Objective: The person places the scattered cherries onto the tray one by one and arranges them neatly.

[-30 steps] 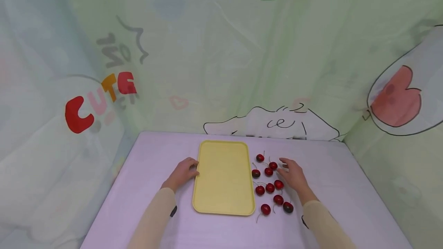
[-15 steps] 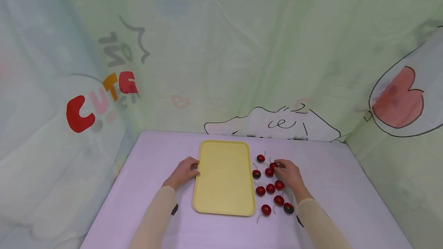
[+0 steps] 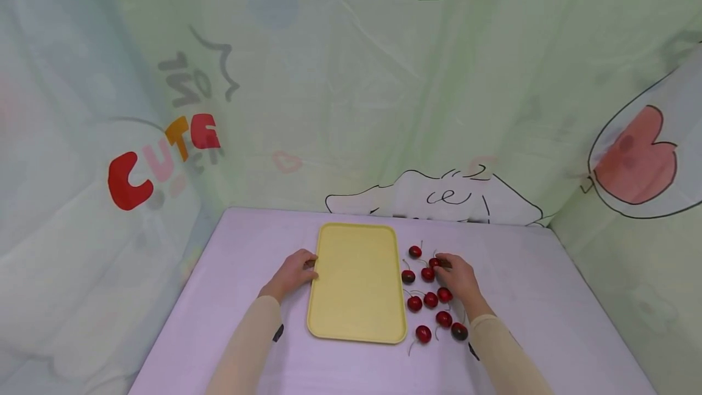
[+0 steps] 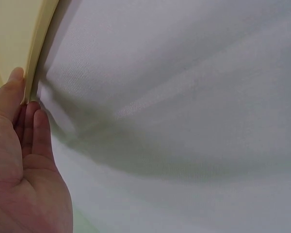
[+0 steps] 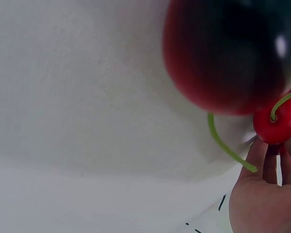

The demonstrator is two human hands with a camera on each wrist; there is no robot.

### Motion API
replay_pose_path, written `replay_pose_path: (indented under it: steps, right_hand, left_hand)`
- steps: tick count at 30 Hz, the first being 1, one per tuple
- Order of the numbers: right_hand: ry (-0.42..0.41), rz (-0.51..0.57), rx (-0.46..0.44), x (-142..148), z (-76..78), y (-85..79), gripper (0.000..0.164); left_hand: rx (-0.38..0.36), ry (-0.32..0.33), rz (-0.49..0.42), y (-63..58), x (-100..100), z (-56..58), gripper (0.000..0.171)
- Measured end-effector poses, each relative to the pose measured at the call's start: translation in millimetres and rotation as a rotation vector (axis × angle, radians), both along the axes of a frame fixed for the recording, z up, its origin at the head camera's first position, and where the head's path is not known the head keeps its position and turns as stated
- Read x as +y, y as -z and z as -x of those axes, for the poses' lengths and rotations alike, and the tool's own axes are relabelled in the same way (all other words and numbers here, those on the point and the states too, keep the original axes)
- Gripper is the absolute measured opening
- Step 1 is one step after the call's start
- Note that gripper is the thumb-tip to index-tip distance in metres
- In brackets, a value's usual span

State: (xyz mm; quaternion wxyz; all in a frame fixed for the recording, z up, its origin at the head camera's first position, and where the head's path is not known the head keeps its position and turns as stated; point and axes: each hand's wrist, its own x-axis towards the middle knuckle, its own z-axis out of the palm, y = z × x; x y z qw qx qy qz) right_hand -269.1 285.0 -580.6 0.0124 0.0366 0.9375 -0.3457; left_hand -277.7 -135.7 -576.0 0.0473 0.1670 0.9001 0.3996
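Note:
A yellow rectangular tray (image 3: 356,282) lies on the table. My left hand (image 3: 291,274) pinches its left rim; in the left wrist view the thumb (image 4: 15,80) lies over the edge with the fingers against the outer side. Several dark red cherries with stems are scattered right of the tray. My right hand (image 3: 459,276) pinches one cherry (image 3: 434,263) in the back of the group, between thumb and fingers. Another cherry (image 3: 428,274) sits right beside it. In the right wrist view, a nearer red cherry (image 5: 274,124) partly hides the fingertips, and a large dark cherry (image 5: 228,53) fills the top.
Nearer cherries, such as the one at the front (image 3: 423,334) and the dark one (image 3: 459,331), lie close to the right forearm. A pale lilac cloth covers the table (image 3: 548,322). Printed curtains (image 3: 362,108) stand around its back and sides.
My right hand has moved a little left onto the cherry, and its thumb and fingers have come together around it. The left hand has stayed on the tray's rim.

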Motion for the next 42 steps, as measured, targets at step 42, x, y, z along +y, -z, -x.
replay_pose_path:
  steps: [42]
  right_hand:
    - [0.067,0.191,0.076,-95.9,40.7,-29.6,0.041]
  left_hand:
    - [-0.003,-0.009,0.045,-1.0,0.0,4.2,0.039]
